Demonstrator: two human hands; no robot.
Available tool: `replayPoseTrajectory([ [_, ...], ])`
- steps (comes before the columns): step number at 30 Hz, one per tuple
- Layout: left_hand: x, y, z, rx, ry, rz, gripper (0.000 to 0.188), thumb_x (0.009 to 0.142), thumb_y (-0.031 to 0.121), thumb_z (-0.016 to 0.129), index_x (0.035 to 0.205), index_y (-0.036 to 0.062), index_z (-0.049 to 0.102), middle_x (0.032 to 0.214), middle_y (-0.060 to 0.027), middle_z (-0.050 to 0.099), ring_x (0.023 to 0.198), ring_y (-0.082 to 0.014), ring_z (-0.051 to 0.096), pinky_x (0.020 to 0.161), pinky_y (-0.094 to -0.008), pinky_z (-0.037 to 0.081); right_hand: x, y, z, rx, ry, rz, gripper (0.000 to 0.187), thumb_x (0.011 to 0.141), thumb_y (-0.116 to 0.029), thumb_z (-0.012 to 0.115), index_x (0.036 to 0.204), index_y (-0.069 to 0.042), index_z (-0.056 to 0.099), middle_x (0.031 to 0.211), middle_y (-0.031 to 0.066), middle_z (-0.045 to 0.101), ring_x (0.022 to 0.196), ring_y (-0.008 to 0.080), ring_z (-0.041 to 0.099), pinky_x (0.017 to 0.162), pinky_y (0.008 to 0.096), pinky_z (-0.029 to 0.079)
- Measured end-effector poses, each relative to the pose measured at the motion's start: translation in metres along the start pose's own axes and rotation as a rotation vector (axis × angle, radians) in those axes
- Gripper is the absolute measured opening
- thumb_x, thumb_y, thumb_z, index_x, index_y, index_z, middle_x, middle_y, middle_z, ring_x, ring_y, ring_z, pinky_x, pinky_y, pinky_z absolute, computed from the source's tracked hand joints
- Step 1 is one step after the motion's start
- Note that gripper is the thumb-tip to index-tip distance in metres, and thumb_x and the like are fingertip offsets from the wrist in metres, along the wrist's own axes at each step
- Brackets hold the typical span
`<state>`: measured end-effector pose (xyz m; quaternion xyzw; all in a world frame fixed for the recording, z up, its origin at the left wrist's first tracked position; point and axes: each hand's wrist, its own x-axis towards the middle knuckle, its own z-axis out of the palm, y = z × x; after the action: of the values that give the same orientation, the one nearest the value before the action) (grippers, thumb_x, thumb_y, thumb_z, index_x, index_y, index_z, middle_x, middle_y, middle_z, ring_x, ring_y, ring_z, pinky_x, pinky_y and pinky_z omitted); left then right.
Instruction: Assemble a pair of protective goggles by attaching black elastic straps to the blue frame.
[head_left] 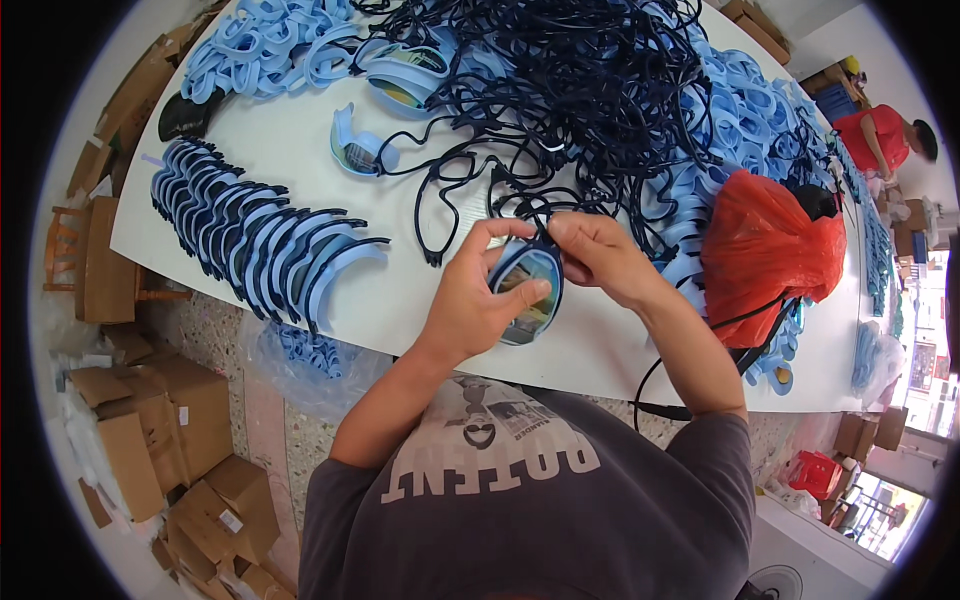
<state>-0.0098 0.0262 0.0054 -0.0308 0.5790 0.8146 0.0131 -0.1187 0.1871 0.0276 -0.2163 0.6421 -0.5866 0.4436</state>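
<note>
Shirt: at the lower centre of the frame, a dark grey shirt (650, 510) with a pale printed front is worn, seen from above.
Left hand: just left of centre, the left hand (466, 305) is curled partly closed; the goggles are gripped at their left side, with the thumb laid across the lens.
Right hand: just right of centre, the right hand (600, 262) is nearly closed, thumb and forefinger brought together at the top edge of the goggles; whether a small part is pinched between them cannot be told.
Goggles in hand: at the centre, the goggles (541, 270) are held above the table's near edge, dark-blue-rimmed, with a shiny reflective lens tilted upward.
Table: a white table (290, 130) is spread across the upper half.
Goggle row: at the left, light and dark blue goggles (260, 235) are lined up closely in a curved row.
Bag: at the right, a crumpled red plastic bag (765, 245) is set on the table.
Dark heap: at the upper centre, thin dark blue frames (600, 90) are tangled together.
Pale heap: at the upper left, light blue pieces (265, 50) are piled.
Cartons: at the lower left, brown cartons (165, 425) are stacked on the floor.
Background: at the upper right, a person in red (875, 140) is seen.
</note>
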Motion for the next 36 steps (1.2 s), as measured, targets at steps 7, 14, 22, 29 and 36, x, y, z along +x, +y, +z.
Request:
replayPoseTrajectory([
  [7, 0.004, 0.01, 0.0, 0.32, 0.14, 0.049, 0.049, 0.08, 0.006, 0.069, 0.122, -0.0037, 0.045, 0.103, -0.0122, 0.062, 0.092, -0.0131, 0.059, 0.08, -0.0245, 0.048, -0.024, 0.015, 0.022, -0.224, 0.221, -0.259, 0.016, 0.094, -0.016, 0.052, 0.099, -0.001, 0.049, 0.077, 0.0043, 0.057, 0.065, 0.0107, 0.055, 0.062, 0.0241, 0.046],
  [14, 0.002, 0.013, 0.008, 0.447, 0.209, 0.12, 0.045, 0.08, 0.012, 0.07, 0.117, -0.0036, 0.05, 0.095, -0.0116, 0.065, 0.085, -0.0131, 0.061, 0.076, -0.0257, 0.049, -0.023, 0.02, 0.032, -0.263, 0.276, -0.379, 0.031, 0.083, -0.001, 0.063, 0.108, 0.001, 0.046, 0.086, 0.0057, 0.057, 0.073, 0.0111, 0.052, 0.072, 0.0256, 0.044],
  [22, 0.003, -0.002, 0.009, 0.532, 0.265, 0.293, 0.04, 0.08, 0.013, 0.067, 0.114, -0.0009, 0.05, 0.088, -0.0209, 0.064, 0.076, -0.0286, 0.067, 0.066, -0.0333, 0.052, -0.023, 0.034, 0.034, -0.407, 0.339, -0.432, 0.033, 0.082, 0.0, 0.063, 0.11, 0.002, 0.047, 0.086, 0.0067, 0.056, 0.075, 0.0118, 0.053, 0.068, 0.0252, 0.043],
  [29, 0.005, 0.004, -0.004, 0.399, 0.127, 0.037, 0.042, 0.079, 0.01, 0.071, 0.114, -0.0004, 0.052, 0.095, -0.0087, 0.063, 0.085, -0.0114, 0.06, 0.076, -0.0246, 0.048, -0.026, 0.01, 0.02, -0.436, 0.248, -0.147, 0.015, 0.094, -0.013, 0.049, 0.103, -0.001, 0.054, 0.076, 0.0087, 0.061, 0.069, 0.0173, 0.061, 0.063, 0.0283, 0.048],
  [36, 0.0, 0.015, -0.003, 0.179, -0.151, -0.049, 0.056, 0.077, 0.006, 0.072, 0.122, 0.0023, 0.04, 0.102, -0.0123, 0.062, 0.095, -0.0146, 0.06, 0.081, -0.0266, 0.048, -0.013, -0.008, -0.002, -0.56, 0.102, -0.29, 0.034, 0.098, -0.03, 0.042, 0.081, -0.002, 0.051, 0.06, 0.0099, 0.046, 0.053, 0.02, 0.044, 0.052, 0.0316, 0.037],
])
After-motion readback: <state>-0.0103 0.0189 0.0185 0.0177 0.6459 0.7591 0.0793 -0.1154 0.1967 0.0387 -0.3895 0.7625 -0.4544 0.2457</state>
